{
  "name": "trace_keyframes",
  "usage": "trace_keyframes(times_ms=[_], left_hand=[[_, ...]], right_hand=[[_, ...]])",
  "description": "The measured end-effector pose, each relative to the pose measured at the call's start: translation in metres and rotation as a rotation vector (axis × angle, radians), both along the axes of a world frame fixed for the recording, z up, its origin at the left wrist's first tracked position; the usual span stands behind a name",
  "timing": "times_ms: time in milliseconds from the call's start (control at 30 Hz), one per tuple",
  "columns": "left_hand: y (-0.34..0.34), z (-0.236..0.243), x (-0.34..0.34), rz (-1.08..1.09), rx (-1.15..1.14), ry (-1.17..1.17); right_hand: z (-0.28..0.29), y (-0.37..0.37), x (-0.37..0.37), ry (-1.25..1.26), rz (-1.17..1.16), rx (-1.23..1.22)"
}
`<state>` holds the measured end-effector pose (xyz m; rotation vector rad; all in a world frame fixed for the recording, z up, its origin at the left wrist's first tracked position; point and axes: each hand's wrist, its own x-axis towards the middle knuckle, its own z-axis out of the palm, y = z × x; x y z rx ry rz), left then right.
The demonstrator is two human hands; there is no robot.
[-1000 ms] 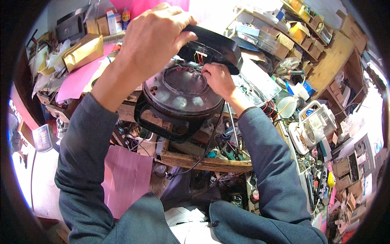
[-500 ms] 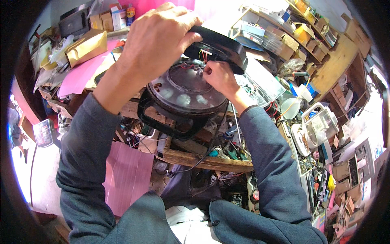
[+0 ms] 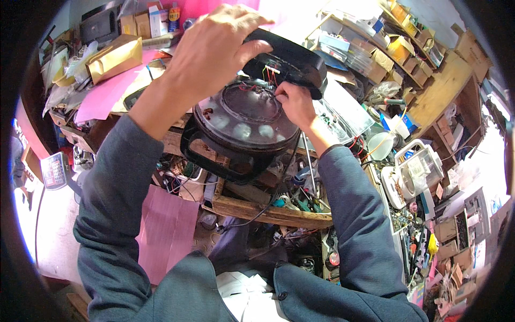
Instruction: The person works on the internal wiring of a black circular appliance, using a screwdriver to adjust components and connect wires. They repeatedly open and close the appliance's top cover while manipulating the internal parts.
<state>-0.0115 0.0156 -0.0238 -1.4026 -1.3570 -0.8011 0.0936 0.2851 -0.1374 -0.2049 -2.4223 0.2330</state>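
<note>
My left hand point(image 3: 220, 48) grips the top of a black housing point(image 3: 295, 61), which is raised and tilted over a round black appliance point(image 3: 241, 126) with a dark metal face and a big loop handle point(image 3: 198, 161). Thin red, yellow and white wires point(image 3: 271, 75) run between the housing and the metal face. My right hand point(image 3: 295, 104) is closed, fingertips pinched at the wire ends near the top right of that face; what exactly they hold is too small to make out. A black cord hangs down from the appliance's right side.
The appliance stands on a worn wooden bench point(image 3: 268, 214) with tools and tangled cables. Pink sheets point(image 3: 166, 236) lie lower left and upper left, a kettle-like appliance point(image 3: 421, 163) and clear plastic tub point(image 3: 346, 107) to the right. Shelves of boxes point(image 3: 397, 43) stand behind.
The housing in my left hand has shifted slightly right and tilted a little. My right hand has moved slightly right, its fingers still pinched at the wires.
</note>
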Motion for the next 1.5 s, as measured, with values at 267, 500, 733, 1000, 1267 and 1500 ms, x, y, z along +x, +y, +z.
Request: trace_keyframes(times_ms=[267, 500, 733, 1000, 1267, 1500], left_hand=[[-0.019, -0.019, 0.006, -0.043, -0.113, -0.076], [-0.029, -0.035, 0.01, -0.029, -0.107, -0.126], [-0.034, -0.041, 0.011, -0.024, -0.106, -0.124], [-0.034, -0.04, 0.014, -0.01, -0.092, -0.088], [-0.035, -0.04, 0.015, 0.052, -0.108, -0.077], [-0.035, -0.04, 0.014, 0.043, -0.094, -0.069]], right_hand=[[-0.005, -0.008, 0.002, 0.033, -0.038, -0.03], [-0.01, -0.018, -0.004, 0.051, -0.084, 0.14], [-0.022, -0.002, -0.014, 0.132, -0.172, 0.239], [-0.023, -0.006, -0.021, 0.196, -0.174, 0.28], [-0.021, -0.013, -0.022, 0.198, -0.186, 0.284], [-0.022, -0.009, -0.024, 0.237, -0.186, 0.304]])
